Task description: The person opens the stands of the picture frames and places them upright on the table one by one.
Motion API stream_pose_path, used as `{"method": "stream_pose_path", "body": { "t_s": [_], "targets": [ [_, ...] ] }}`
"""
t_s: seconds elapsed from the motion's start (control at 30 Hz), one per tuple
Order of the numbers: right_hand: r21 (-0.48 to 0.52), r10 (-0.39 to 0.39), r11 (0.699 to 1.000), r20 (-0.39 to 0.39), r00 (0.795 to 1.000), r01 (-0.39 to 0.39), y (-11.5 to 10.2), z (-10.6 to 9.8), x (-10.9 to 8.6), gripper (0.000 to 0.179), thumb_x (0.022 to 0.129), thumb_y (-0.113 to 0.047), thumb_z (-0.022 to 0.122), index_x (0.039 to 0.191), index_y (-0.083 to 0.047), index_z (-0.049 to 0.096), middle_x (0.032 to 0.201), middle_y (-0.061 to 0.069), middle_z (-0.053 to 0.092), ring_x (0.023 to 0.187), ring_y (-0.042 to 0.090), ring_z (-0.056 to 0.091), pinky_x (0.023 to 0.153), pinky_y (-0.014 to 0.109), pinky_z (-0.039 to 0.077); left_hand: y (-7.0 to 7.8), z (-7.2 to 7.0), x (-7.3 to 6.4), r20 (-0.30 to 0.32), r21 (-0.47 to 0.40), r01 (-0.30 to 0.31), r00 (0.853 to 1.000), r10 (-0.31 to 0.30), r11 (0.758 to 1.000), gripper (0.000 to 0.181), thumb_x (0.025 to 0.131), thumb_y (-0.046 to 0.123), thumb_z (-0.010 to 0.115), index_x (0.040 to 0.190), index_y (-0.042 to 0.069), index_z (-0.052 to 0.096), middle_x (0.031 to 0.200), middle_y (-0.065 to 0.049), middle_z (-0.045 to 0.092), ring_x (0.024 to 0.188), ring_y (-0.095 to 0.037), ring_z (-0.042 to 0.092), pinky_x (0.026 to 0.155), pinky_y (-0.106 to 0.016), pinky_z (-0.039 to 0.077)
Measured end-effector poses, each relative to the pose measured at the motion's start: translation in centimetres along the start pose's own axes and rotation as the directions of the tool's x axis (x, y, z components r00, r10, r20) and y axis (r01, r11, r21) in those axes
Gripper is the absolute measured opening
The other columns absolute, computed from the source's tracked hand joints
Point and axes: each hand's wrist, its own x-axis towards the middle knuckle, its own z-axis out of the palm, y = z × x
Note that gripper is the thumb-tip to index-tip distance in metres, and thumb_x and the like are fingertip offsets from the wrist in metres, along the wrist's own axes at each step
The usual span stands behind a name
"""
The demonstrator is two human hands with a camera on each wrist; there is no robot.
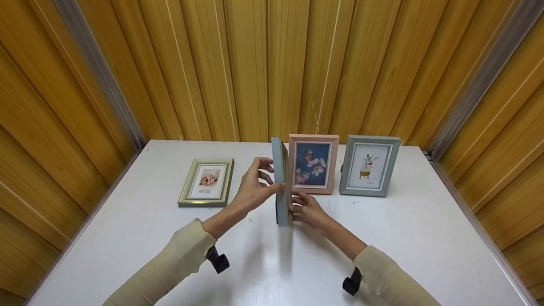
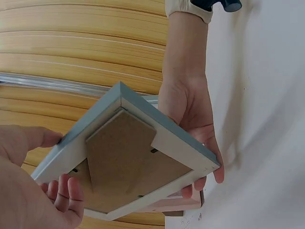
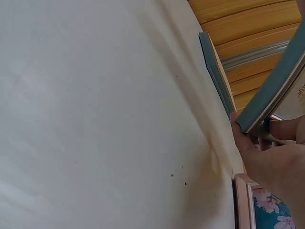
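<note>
A blue-grey picture frame [image 1: 278,159] is held up above the white table, nearly edge-on in the head view. My left hand [image 1: 256,187] pinches one side edge, thumb against the rim. Low on the opposite side, my right hand [image 1: 310,209] grips the frame at a corner, its thumb on the front face in the right wrist view. The brown backing board [image 2: 126,152] with its stand flap lying against it faces the left wrist camera. Just beyond the hands stands a pink picture frame [image 1: 335,163] with a blossom picture.
To the right of the pink one, a grey-green picture frame [image 1: 346,170] with a potted plant picture stands upright. A gold-green picture frame [image 1: 204,203] lies on the white table [image 1: 140,229] at the left. Wood-pattern panels [image 1: 246,72] close off the back and sides.
</note>
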Motion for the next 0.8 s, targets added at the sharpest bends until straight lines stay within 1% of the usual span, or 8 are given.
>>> {"method": "stream_pose_path", "body": {
  "t_s": [0.07, 0.17, 0.27, 0.3, 0.4, 0.5, 0.67, 0.8],
  "targets": [
    [0.02, 0.008, 1.0, 0.005, 1.0, -0.009, 0.0, -0.1, -0.1, 0.061, 0.098, 0.002, 0.052, 0.156, 0.002, 0.03, 0.137, 0.011, 0.061, 0.109, 0.014, 0.066, 0.093, 0.035, 0.058, -0.2, 0.0, -0.1, 0.023, 0.029, -0.039, 0.999, 0.038, 0.999, 0.06, 0.086, 0.013, 0.078, 0.139, 0.01, 0.049, 0.122, -0.012, 0.056, 0.096, -0.019, 0.056, 0.081, -0.031, 0.049],
    [0.068, 0.015, 0.998, 0.018, 1.0, -0.017, -0.2, -0.2, -0.2, 0.061, 0.097, 0.008, 0.048, 0.156, 0.0, 0.032, 0.131, 0.007, 0.066, 0.113, 0.021, 0.068, 0.1, 0.043, 0.057, -0.7, -0.1, -0.2, 0.072, 0.056, -0.081, 0.994, 0.077, 0.995, 0.057, 0.092, 0.02, 0.075, 0.143, 0.015, 0.051, 0.128, -0.011, 0.057, 0.101, -0.022, 0.06, 0.086, -0.035, 0.052],
    [0.099, 0.015, 0.995, 0.024, 1.0, -0.018, -0.3, -0.2, -0.2, 0.06, 0.098, 0.011, 0.047, 0.155, -0.003, 0.033, 0.127, 0.004, 0.068, 0.122, 0.028, 0.066, 0.104, 0.051, 0.053, -1.1, -0.4, -0.2, 0.125, 0.058, -0.096, 0.988, 0.088, 0.994, 0.059, 0.094, 0.026, 0.073, 0.148, 0.021, 0.05, 0.136, -0.009, 0.055, 0.112, -0.027, 0.06, 0.095, -0.039, 0.053],
    [0.102, 0.016, 0.995, 0.026, 1.0, -0.019, -0.3, -0.2, -0.2, 0.06, 0.099, 0.01, 0.048, 0.155, -0.004, 0.033, 0.128, 0.004, 0.068, 0.124, 0.029, 0.065, 0.105, 0.051, 0.052, -1.3, -0.4, -0.2, 0.145, 0.052, -0.097, 0.985, 0.089, 0.994, 0.06, 0.094, 0.027, 0.073, 0.149, 0.022, 0.049, 0.139, -0.009, 0.054, 0.117, -0.028, 0.06, 0.098, -0.041, 0.052],
    [0.095, 0.016, 0.995, 0.021, 1.0, -0.018, -0.3, -0.3, -0.2, 0.061, 0.099, 0.009, 0.047, 0.157, -0.003, 0.031, 0.132, 0.007, 0.065, 0.122, 0.027, 0.065, 0.104, 0.05, 0.053, -1.9, -0.6, -0.3, 0.209, 0.03, -0.096, 0.974, 0.088, 0.995, 0.068, 0.093, 0.029, 0.075, 0.153, 0.023, 0.045, 0.149, -0.008, 0.048, 0.129, -0.031, 0.054, 0.105, -0.046, 0.05],
    [0.098, 0.018, 0.995, 0.016, 1.0, -0.019, -0.3, -0.4, -0.1, 0.065, 0.097, 0.011, 0.045, 0.158, -0.003, 0.028, 0.136, 0.012, 0.061, 0.118, 0.023, 0.066, 0.103, 0.048, 0.055, -2.7, -0.7, -0.2, 0.276, -0.007, -0.083, 0.958, 0.082, 0.996, 0.074, 0.092, 0.029, 0.076, 0.155, 0.019, 0.04, 0.156, -0.009, 0.042, 0.138, -0.033, 0.048, 0.111, -0.049, 0.047],
    [0.121, 0.015, 0.992, 0.026, 1.0, -0.018, -0.3, -0.4, -0.1, 0.069, 0.096, 0.012, 0.045, 0.16, -0.002, 0.023, 0.135, 0.011, 0.061, 0.114, 0.019, 0.068, 0.105, 0.05, 0.053, -3.7, -0.8, -0.3, 0.359, -0.067, -0.04, 0.931, 0.061, 0.997, 0.077, 0.091, 0.03, 0.078, 0.154, 0.013, 0.038, 0.159, -0.011, 0.039, 0.143, -0.036, 0.042, 0.115, -0.05, 0.043],
    [0.141, -0.009, 0.99, 0.041, 0.999, 0.003, -0.2, -0.4, -0.1, 0.068, 0.097, 0.012, 0.043, 0.16, 0.001, 0.021, 0.139, 0.017, 0.059, 0.111, 0.017, 0.07, 0.107, 0.051, 0.051, -4.2, -0.6, -0.4, 0.387, -0.071, -0.037, 0.92, 0.062, 0.997, 0.077, 0.089, 0.03, 0.079, 0.153, 0.014, 0.04, 0.159, -0.009, 0.04, 0.144, -0.036, 0.042, 0.115, -0.048, 0.044]
  ]
}}
